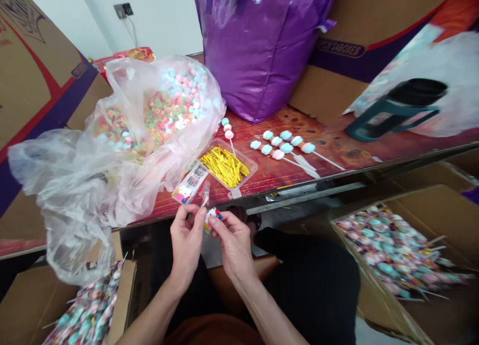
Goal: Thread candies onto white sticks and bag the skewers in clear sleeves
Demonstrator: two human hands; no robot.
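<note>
A small card (212, 214) sits just past the table's front edge, between the fingertips of both hands. The right hand (235, 237) pinches it between thumb and fingers; the left hand (187, 237) has thumb and forefinger pressed together on a clear wrap (205, 194) that stands up beside the card. Right behind them on the table (243, 130) lie more cards (191, 181), next to a tray (254, 166) of gold ties (225, 164). One skewer (228, 131) of sweets rests against the tray's back — three others (277, 142) lie side by side to the right. A clear bag (129, 190) full of sweets (168, 105) spreads to the left, its film hanging over the edge. Behind stands a purple bag (262, 50), with a bottle (374, 118) farther right. Below the table, two boxes, one left (30, 295) and one right (419, 202), hold heaps of skewered sweets.
</note>
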